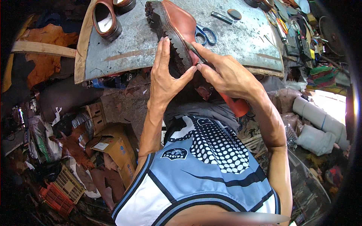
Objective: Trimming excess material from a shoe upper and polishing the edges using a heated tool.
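A brown leather shoe (179,19) with a thick, dark, lugged sole (160,28) is tipped on its side at the near edge of the work table. My left hand (164,73) grips it, fingers along the sole and thumb reaching round the near end. In my right hand (228,71) is a slim, dark knife-like tool (201,57), its tip against the seam between sole and upper. The thumbs of both hands nearly meet at the shoe's near end. Just beyond the right hand lie scissors (211,37) with blue handles, partly hidden by the shoe.
Another brown shoe (106,22) stands at the table's far left. A dark flat bar (221,17) and a small round brown piece (234,14) lie farther back. Hand tools (281,28) crowd the right side. A cardboard box (118,150) and plastic crates (69,179) sit at lower left.
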